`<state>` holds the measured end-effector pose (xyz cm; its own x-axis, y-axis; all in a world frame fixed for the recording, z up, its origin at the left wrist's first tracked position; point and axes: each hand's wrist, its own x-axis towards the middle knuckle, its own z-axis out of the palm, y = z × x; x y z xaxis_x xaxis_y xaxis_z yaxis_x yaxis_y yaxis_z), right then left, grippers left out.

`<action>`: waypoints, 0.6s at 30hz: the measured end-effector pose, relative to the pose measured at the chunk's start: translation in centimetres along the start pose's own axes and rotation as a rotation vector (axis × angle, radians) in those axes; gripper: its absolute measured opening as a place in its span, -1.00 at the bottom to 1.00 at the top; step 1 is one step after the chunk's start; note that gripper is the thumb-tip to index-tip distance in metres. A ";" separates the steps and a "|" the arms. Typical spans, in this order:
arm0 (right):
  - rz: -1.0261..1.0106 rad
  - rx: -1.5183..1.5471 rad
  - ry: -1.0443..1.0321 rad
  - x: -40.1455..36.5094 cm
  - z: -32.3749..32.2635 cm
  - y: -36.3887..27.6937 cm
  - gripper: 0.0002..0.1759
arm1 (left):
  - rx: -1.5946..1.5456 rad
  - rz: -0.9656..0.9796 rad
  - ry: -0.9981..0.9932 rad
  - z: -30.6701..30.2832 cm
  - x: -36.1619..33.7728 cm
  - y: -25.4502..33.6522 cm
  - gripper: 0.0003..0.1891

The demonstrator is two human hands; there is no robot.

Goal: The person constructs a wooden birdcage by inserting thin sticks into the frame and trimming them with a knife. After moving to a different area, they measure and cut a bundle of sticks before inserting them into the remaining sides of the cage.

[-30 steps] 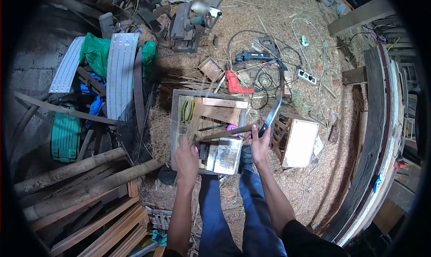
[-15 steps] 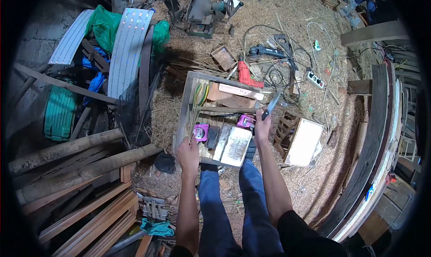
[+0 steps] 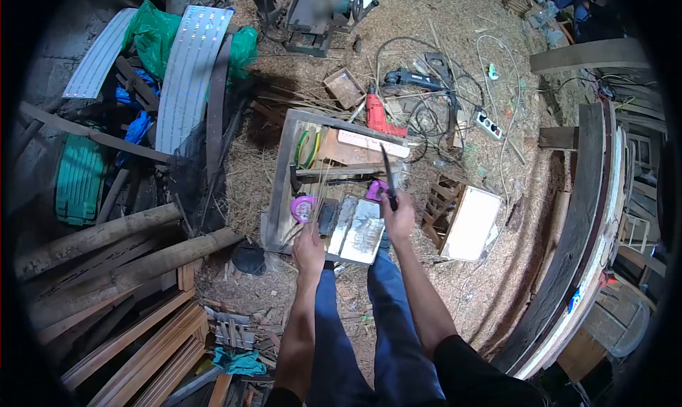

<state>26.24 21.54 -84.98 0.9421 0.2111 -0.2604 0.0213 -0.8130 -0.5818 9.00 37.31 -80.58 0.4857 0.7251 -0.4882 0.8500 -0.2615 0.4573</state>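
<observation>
My right hand (image 3: 400, 221) is closed around the dark handle of a knife (image 3: 388, 169), its blade pointing up and away from me. My left hand (image 3: 308, 252) pinches a bundle of thin wooden sticks (image 3: 322, 188) that fan out above the fingers. Both hands are over the near side of a shallow wooden tray (image 3: 276, 183). In it lie a pink tape measure (image 3: 303, 208) by my left hand, a second pink case (image 3: 376, 189) by my right, a dark block (image 3: 327, 217) and a worn pale slab (image 3: 364, 233). Green-and-yellow handles (image 3: 307, 148) lie at the far left.
Beyond the tray lie a red power drill (image 3: 376, 111), a dark power tool (image 3: 413, 79), tangled cords and a power strip (image 3: 488, 122) on shavings. A white-topped crate (image 3: 470, 223) stands at the right. Bamboo poles (image 3: 135, 254) and planks (image 3: 142, 343) crowd the left.
The knife has swung from leaning right to pointing up and slightly left, and my right hand has shifted a little lower. My left hand still holds the sticks. The view has shifted slightly.
</observation>
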 end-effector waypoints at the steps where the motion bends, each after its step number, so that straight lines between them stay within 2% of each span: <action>1: -0.018 0.000 -0.006 0.3 0.5 0.1 -0.65 | -0.042 0.033 0.025 0.6 0.2 -0.4 -0.67; 6: 0.015 -0.107 -0.020 1.6 2.3 -1.4 -0.58 | -0.063 -0.044 -0.029 1.0 0.8 0.8 -0.62; 8: 0.168 -0.158 -0.086 1.9 1.9 -2.9 -0.55 | -0.043 -0.018 -0.023 1.9 1.2 0.7 -0.59; 12: 0.229 -0.148 0.004 1.5 2.9 -3.0 -0.45 | -0.063 0.002 -0.073 1.2 1.9 2.8 -0.53; 15: 0.296 -0.069 0.007 1.7 2.8 -3.1 -0.38 | -0.105 0.031 -0.020 1.2 2.1 3.2 -0.54; 18: 0.340 -0.163 0.017 1.9 3.3 -3.4 -0.34 | -0.129 0.050 -0.022 1.0 2.4 3.4 -0.55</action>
<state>26.90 26.45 -86.05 0.9101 -0.0933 -0.4038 -0.2416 -0.9111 -0.3340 13.25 37.48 -80.96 0.5327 0.6986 -0.4777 0.7918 -0.2122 0.5727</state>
